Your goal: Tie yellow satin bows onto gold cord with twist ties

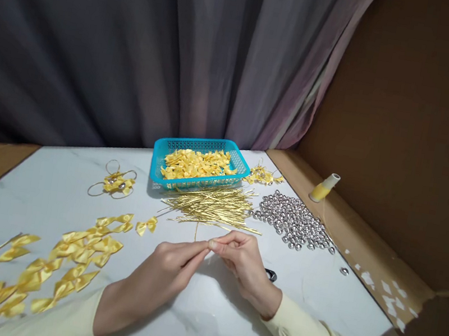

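Note:
My left hand (168, 270) and my right hand (241, 261) meet fingertip to fingertip over the white table (200, 323). Both pinch a thin gold wire tie (197, 233) that rises between them. Just beyond my fingers lies a heap of gold wire ties (212, 206). A single yellow ribbon bow (146, 225) rests to the left of my hands. Silver bells (295, 222) are piled to the right of the wires.
A blue basket (159, 152) holds yellow bows at the back. Several yellow bows (64, 262) spread over the left side. Finished bows with wire loops (115, 182) lie at back left. A yellow thread spool (323, 188) sits on the brown ledge. A dark object (271, 275) peeks out behind my right hand.

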A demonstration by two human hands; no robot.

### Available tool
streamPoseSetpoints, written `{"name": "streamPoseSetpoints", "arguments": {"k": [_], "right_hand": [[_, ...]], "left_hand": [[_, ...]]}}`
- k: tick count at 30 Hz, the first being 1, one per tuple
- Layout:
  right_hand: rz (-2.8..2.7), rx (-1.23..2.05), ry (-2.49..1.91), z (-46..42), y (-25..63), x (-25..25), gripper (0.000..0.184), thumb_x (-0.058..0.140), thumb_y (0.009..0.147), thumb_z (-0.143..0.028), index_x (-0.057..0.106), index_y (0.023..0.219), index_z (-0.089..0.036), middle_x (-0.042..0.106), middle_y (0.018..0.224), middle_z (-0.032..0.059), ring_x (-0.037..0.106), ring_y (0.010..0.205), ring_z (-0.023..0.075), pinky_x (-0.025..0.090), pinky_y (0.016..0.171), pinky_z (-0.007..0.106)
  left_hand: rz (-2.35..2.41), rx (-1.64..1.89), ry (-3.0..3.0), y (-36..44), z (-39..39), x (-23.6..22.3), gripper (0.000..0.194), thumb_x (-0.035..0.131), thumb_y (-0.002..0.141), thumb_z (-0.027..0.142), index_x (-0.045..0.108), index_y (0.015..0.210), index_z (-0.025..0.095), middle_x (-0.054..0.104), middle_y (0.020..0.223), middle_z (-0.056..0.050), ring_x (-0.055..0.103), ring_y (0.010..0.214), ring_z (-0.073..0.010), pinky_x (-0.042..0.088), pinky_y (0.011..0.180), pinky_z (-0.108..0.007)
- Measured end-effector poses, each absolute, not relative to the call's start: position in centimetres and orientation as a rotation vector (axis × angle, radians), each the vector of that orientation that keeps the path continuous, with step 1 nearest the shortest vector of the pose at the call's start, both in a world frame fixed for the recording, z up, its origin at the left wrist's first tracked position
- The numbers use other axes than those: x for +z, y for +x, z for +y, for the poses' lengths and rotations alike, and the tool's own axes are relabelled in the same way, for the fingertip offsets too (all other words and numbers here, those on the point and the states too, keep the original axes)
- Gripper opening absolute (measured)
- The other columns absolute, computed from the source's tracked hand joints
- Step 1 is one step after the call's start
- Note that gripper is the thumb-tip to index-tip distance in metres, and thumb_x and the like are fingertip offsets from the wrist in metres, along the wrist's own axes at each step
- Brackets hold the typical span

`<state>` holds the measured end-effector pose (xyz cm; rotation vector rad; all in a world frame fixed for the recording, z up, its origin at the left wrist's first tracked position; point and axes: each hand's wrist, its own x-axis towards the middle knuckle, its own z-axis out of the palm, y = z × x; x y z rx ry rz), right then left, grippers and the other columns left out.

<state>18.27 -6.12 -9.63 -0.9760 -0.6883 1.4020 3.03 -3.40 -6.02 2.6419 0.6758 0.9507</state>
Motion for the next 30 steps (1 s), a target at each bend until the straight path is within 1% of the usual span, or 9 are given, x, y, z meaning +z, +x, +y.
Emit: {"name": "streamPoseSetpoints", "arguments": {"k": [7,11,15,19,23,25,27,30], "right_hand": [[-0.776,1.383,-0.976,-6.1,18.8,-9.1,0.019,0.078,0.057,-0.025,0.063,0.059,-0.013,0.029,0.036,-0.0115,0.017,0.035,0.0018,0.010,0.037,0.021],[-0.782,1.500,-0.932,-5.9,19.3,-9.0,0.021,0.076,0.060,-0.026,0.060,0.062,-0.013,0.031,0.035,-0.0114,0.017,0.034,0.0019,0.009,0.036,0.021],[-0.750,1.577,-0.870,-5.4,20.0,-9.1,0.022,0.075,0.062,-0.025,0.057,0.064,-0.014,0.031,0.036,-0.0121,0.013,0.033,0.0015,0.006,0.035,0.021],[-0.754,1.595,-0.849,-5.3,20.5,-9.0,0.021,0.075,0.062,-0.023,0.057,0.063,-0.013,0.032,0.035,-0.0123,0.013,0.032,0.0008,0.005,0.035,0.020],[-0.769,1.626,-0.897,-5.3,20.9,-8.4,0.021,0.074,0.062,-0.024,0.057,0.065,-0.013,0.033,0.034,-0.0122,0.013,0.031,0.0011,0.005,0.035,0.021],[-0.776,1.633,-0.924,-5.3,21.1,-8.2,0.021,0.075,0.061,-0.024,0.056,0.064,-0.014,0.031,0.033,-0.0127,0.012,0.031,0.0013,0.005,0.035,0.021],[-0.776,1.631,-0.936,-5.2,21.3,-8.0,0.023,0.075,0.059,-0.025,0.056,0.064,-0.014,0.030,0.033,-0.0130,0.012,0.031,0.0015,0.005,0.035,0.020],[-0.775,1.633,-0.935,-5.2,21.4,-8.0,0.023,0.075,0.059,-0.025,0.056,0.064,-0.015,0.030,0.034,-0.0128,0.013,0.032,0.0019,0.005,0.035,0.021]], "left_hand": [[0.708,0.912,2.599,3.0,-3.4,-6.1,0.024,0.043,0.087,0.015,0.066,0.088,0.015,0.073,0.078,-0.004,0.066,0.056,-0.0140,0.051,0.049,-0.022],[0.717,0.914,2.580,3.0,-3.2,-5.9,0.025,0.043,0.088,0.019,0.068,0.089,0.016,0.073,0.080,-0.004,0.068,0.061,-0.0156,0.054,0.053,-0.023],[0.731,0.864,2.558,3.0,-3.1,-5.7,0.024,0.045,0.089,0.020,0.068,0.094,0.018,0.073,0.089,-0.003,0.069,0.070,-0.0161,0.056,0.060,-0.024],[0.748,0.840,2.526,2.9,-3.1,-5.5,0.023,0.046,0.088,0.021,0.067,0.096,0.020,0.072,0.091,-0.002,0.069,0.071,-0.0157,0.055,0.060,-0.024],[0.787,0.810,2.486,2.6,-3.0,-5.4,0.023,0.047,0.087,0.017,0.067,0.097,0.022,0.072,0.093,0.000,0.068,0.073,-0.0141,0.053,0.061,-0.022],[0.815,0.802,2.458,2.6,-3.0,-5.3,0.021,0.048,0.086,0.016,0.067,0.094,0.021,0.072,0.091,0.001,0.067,0.070,-0.0134,0.051,0.061,-0.021],[0.858,0.775,2.413,2.6,-3.0,-4.9,0.019,0.049,0.085,0.017,0.068,0.088,0.020,0.072,0.085,0.002,0.065,0.064,-0.0123,0.049,0.060,-0.021],[0.932,0.614,2.318,2.8,-3.0,-4.3,0.021,0.046,0.087,0.023,0.067,0.083,0.019,0.070,0.073,0.003,0.059,0.056,-0.0106,0.044,0.055,-0.021]]}}
